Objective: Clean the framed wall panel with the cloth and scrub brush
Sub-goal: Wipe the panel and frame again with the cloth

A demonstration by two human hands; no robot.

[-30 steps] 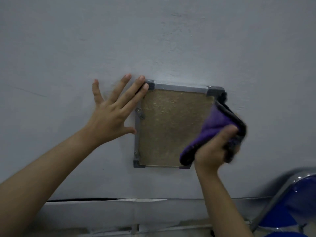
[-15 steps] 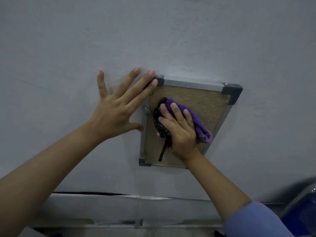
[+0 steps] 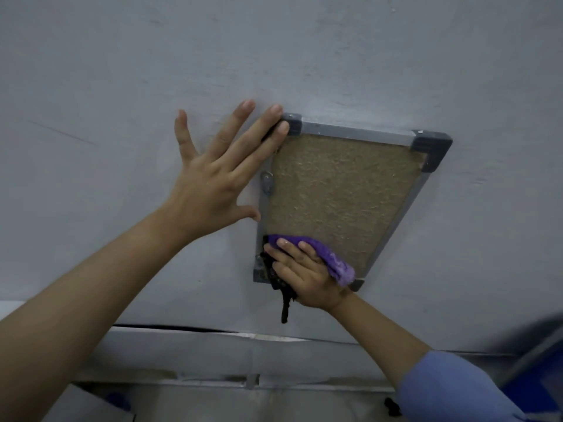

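Note:
A brown fibrous panel in a grey frame [image 3: 350, 134] hangs on the grey wall. My left hand [image 3: 213, 181] lies flat on the wall beside the frame's left edge, fingers spread, two fingertips touching the top left corner. My right hand [image 3: 301, 275] presses a purple cloth [image 3: 332, 257] with a black fringe against the panel's lower left corner; its fingers lie over the cloth. The black fringe hangs below the frame. No scrub brush is in view.
A pale ledge or trunking [image 3: 213, 354] runs along the wall below the panel. A blue chair [image 3: 536, 382] with a grey metal frame shows at the lower right. A small dark object [image 3: 391, 406] lies at the bottom edge.
My right hand brought the cloth from the frame's right edge onto the panel, then wiped down to the lower left corner. The left hand stayed flat by the frame.

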